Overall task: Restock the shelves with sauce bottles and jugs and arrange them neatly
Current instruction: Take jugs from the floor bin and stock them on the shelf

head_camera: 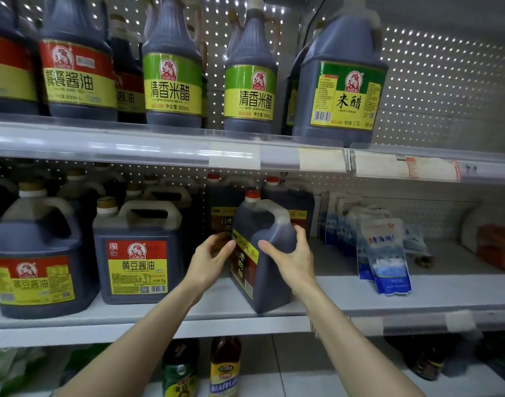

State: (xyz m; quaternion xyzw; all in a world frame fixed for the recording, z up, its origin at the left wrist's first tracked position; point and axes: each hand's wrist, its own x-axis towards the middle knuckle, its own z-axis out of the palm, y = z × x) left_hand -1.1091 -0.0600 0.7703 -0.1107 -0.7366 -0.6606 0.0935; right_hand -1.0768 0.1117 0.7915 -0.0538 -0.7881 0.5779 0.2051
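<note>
A dark vinegar jug (269, 279) with a red cap and a yellow and brown label stands on the middle shelf (360, 293), turned at an angle with one corner toward me. My left hand (209, 260) presses on its labelled left face. My right hand (291, 253) wraps its right side below the handle. Two more red-capped jugs (291, 202) stand behind it. Soy sauce jugs (138, 253) with red and yellow labels fill the shelf to the left.
The upper shelf (159, 147) carries soy sauce and green-labelled rice vinegar jugs (249, 81). White and blue salt bags (386, 253) lean on the middle shelf at right. Smaller bottles (225, 368) stand on the bottom shelf below my arms.
</note>
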